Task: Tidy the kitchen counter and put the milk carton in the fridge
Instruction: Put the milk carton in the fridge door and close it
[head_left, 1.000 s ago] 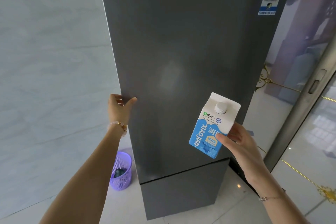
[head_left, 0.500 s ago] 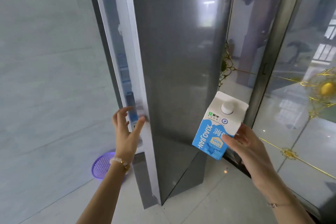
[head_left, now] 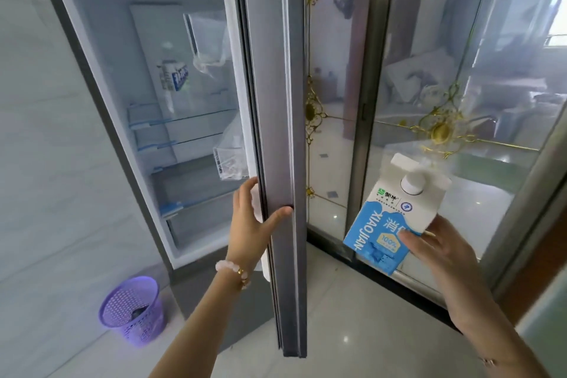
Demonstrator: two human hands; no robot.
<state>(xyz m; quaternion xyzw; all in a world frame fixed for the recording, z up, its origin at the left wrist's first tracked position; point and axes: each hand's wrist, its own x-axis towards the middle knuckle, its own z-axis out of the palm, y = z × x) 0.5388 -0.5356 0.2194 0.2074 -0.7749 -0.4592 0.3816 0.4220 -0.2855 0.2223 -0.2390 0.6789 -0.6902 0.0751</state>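
Left of the fridge door, a purple mesh waste basket stood on the floor against the pale wall. Just right of it the fridge gaped open, its glass shelves bare apart from a small packet at the back. The left hand gripped the door's edge, its fingers tucked behind the door and the thumb pressed against the front face. Right of the door, before the gilt-trimmed glass partition, the right hand held the milk carton tilted in the air, fingers curled around its lower corner, thumb across the blue front. The carton looked like stiff paperboard that would dent under a hard squeeze, and possibly heavy if full. A grip around its middle seemed safer than the corner; the screw cap offered no sound hold.
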